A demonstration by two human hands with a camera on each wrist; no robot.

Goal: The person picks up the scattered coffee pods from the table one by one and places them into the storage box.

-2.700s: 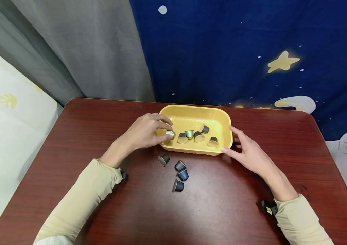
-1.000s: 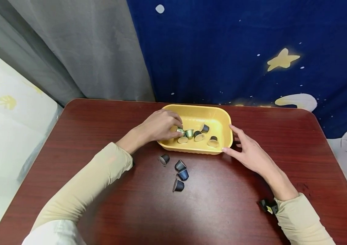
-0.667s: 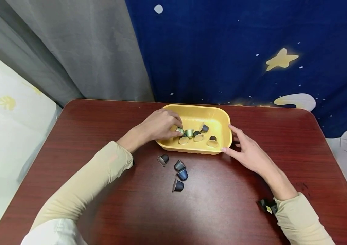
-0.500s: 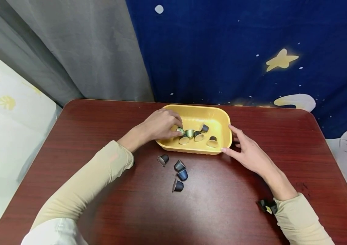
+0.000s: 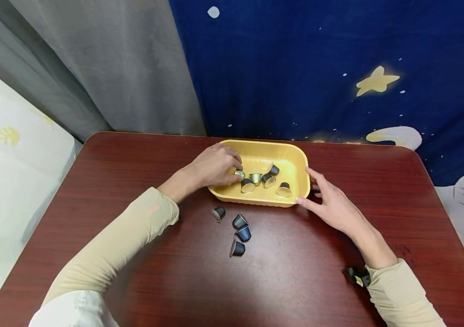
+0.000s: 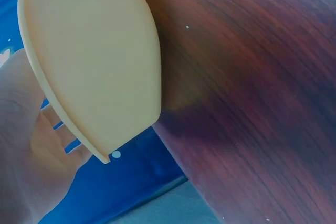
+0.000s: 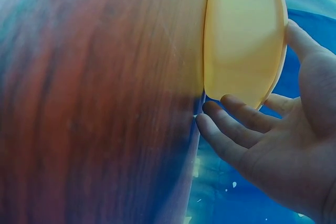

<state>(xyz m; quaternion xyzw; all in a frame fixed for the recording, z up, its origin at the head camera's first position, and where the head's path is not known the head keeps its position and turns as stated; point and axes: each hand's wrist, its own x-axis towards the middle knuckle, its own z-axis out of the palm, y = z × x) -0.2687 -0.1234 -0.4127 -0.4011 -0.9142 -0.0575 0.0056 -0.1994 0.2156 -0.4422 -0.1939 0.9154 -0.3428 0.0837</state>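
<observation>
A yellow tray (image 5: 293,156) sits at the middle of the dark red table (image 5: 297,272) and holds several small coffee capsules. My left hand (image 5: 235,171) reaches over the tray's left rim, fingers curled, and pinches a greenish capsule (image 5: 239,173) just above the tray floor. Beside it lie a gold-green capsule (image 5: 255,177) and dark ones (image 5: 284,189). My right hand (image 5: 312,187) rests open against the tray's right wall, and its fingers (image 7: 236,119) touch the tray (image 7: 241,35). The left wrist view shows only the tray's outer wall (image 6: 89,61).
Several dark capsules lie loose on the table in front of the tray, from one (image 5: 217,213) at the left to one (image 5: 237,248) nearest me. A blue starry cloth (image 5: 338,68) and a grey curtain (image 5: 105,68) hang behind the table.
My left hand has carried the capsule from the tray's left rim further into the tray, beside the others. One capsule there has shifted slightly. The right hand has stayed put.
</observation>
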